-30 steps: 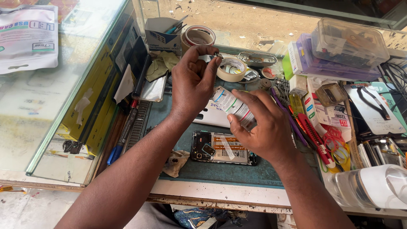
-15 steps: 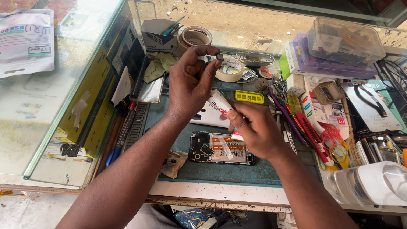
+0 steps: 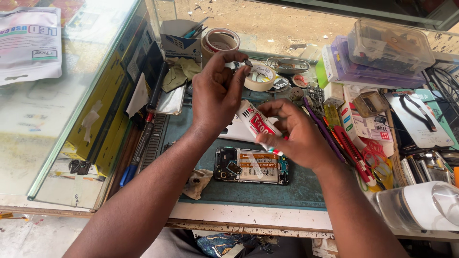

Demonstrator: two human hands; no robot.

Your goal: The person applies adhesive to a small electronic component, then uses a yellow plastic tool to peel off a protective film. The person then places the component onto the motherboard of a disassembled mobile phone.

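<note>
left hand (image 3: 217,93): grip pinched shut on a small dark part (image 3: 248,62), raised over the counter's (image 3: 248,212) middle | right hand (image 3: 291,134): grip closed around a white glue tube (image 3: 256,122), tilted, above the opened phone (image 3: 251,166) | opened phone: flat on green mat (image 3: 306,186) near the counter's front edge | tape roll (image 3: 260,77): behind the hands

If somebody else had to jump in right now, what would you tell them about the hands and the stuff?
Left hand: raised, fingers pinching a tiny dark part.
Right hand: holds a white glue tube with red lettering, tip pointing down.
Opened phone: lies back-off on the green mat, below both hands, untouched.
Done: phone is open, tube in hand.
Left: the tiny part is not yet on the phone.
</note>
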